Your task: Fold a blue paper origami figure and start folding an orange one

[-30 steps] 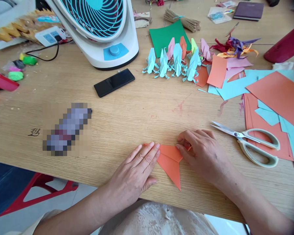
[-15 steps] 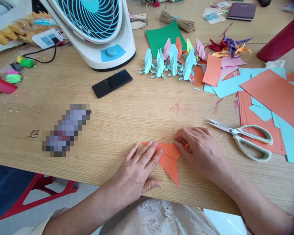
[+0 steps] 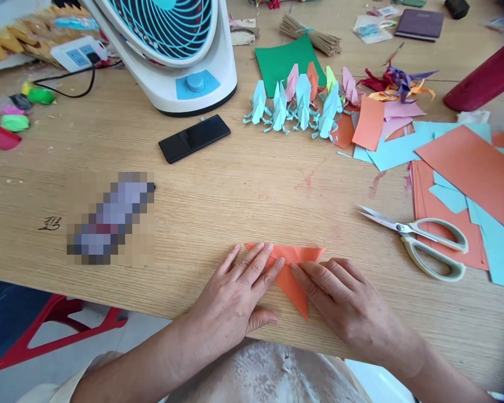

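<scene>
A folded sheet of orange paper (image 3: 294, 285) lies on the table near its front edge. It has a wide band along the top and a point aimed toward me. My left hand (image 3: 239, 288) rests flat on its left part, fingers stretched and pressing it down, thumb out to the side. My right hand (image 3: 344, 296) is closed, with bent fingers and the fingertips together on the crease below the band's right half. The part of the paper under both hands is hidden.
Open scissors (image 3: 411, 232) lie to the right, beside orange and light-blue paper sheets (image 3: 470, 173). Several folded paper figures (image 3: 302, 103) stand further back near a fan (image 3: 197, 84). A black phone (image 3: 194, 138) and a blurred-out object (image 3: 113, 218) lie left of centre.
My right hand has moved down from the paper's top right corner to the crease below it. The top right flap now shows uncovered. My left hand stays in place.
</scene>
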Action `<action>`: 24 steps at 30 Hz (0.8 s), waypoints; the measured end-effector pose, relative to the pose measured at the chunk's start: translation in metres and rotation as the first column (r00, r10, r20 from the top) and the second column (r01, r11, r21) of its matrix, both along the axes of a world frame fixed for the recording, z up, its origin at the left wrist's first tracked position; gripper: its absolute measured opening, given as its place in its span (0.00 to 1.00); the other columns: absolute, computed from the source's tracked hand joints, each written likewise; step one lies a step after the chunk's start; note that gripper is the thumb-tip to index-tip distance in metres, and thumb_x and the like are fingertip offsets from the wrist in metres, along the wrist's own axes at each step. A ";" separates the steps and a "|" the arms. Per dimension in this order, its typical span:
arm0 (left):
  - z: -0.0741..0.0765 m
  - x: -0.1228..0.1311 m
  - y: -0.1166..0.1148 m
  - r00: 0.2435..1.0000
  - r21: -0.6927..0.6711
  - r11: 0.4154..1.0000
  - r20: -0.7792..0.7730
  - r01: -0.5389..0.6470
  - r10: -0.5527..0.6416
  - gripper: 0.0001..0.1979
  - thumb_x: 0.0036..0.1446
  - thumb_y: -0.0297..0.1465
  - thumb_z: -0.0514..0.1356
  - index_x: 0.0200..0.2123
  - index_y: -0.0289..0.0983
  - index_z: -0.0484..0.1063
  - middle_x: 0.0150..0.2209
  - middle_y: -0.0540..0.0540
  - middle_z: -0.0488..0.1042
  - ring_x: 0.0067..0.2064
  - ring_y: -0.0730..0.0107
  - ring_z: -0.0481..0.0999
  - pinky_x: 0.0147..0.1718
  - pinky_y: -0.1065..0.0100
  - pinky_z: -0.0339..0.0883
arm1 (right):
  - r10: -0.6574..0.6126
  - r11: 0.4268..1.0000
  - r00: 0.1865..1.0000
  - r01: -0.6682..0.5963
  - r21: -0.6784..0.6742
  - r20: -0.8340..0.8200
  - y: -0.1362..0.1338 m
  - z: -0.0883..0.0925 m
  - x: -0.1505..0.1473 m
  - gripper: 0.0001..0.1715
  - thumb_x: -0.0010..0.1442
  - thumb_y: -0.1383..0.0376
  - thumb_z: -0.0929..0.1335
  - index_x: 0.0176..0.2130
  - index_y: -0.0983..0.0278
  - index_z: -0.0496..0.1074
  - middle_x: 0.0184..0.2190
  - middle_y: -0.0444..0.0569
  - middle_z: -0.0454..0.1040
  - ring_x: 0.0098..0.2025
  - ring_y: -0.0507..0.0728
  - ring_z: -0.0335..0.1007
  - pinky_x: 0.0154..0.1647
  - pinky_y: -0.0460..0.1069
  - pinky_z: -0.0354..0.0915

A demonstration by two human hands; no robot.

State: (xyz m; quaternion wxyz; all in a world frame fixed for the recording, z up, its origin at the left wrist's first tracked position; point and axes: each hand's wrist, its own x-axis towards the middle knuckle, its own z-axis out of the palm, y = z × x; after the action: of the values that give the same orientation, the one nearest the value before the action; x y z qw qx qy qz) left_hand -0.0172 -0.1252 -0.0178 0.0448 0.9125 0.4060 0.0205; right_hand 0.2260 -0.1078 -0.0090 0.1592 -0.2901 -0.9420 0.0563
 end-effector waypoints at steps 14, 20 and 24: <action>-0.001 0.000 -0.002 0.999 -0.004 1.000 -0.041 -0.003 0.003 0.36 0.67 0.50 0.48 0.68 0.30 0.52 0.70 0.38 0.53 0.70 0.55 0.53 0.68 0.53 0.44 | -0.017 1.000 0.993 0.016 0.011 0.117 -0.001 -0.006 -0.002 0.19 0.64 0.71 0.63 0.52 0.72 0.73 0.44 0.57 0.74 0.37 0.61 0.66 0.40 0.58 0.65; 0.002 0.001 -0.003 0.998 -0.009 1.000 -0.059 -0.006 0.005 0.37 0.67 0.51 0.48 0.68 0.29 0.52 0.71 0.38 0.51 0.71 0.55 0.51 0.67 0.53 0.43 | -0.034 0.998 0.993 0.027 0.065 0.113 0.001 -0.003 -0.004 0.17 0.66 0.70 0.61 0.50 0.71 0.75 0.40 0.55 0.74 0.35 0.61 0.65 0.38 0.57 0.64; 0.004 0.003 -0.003 0.998 -0.035 0.999 -0.065 -0.025 0.023 0.39 0.64 0.51 0.52 0.69 0.33 0.50 0.70 0.38 0.53 0.70 0.54 0.54 0.67 0.51 0.46 | -0.031 0.994 0.993 0.019 0.104 0.110 0.002 -0.003 -0.006 0.19 0.67 0.70 0.59 0.50 0.70 0.75 0.38 0.55 0.74 0.35 0.60 0.66 0.38 0.57 0.63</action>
State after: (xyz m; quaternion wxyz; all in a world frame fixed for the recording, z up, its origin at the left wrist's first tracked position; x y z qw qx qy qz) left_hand -0.0139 -0.1280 -0.0134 0.0475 0.9069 0.4184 -0.0159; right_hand 0.2195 -0.1055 -0.0119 0.1216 -0.2961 -0.9473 -0.0106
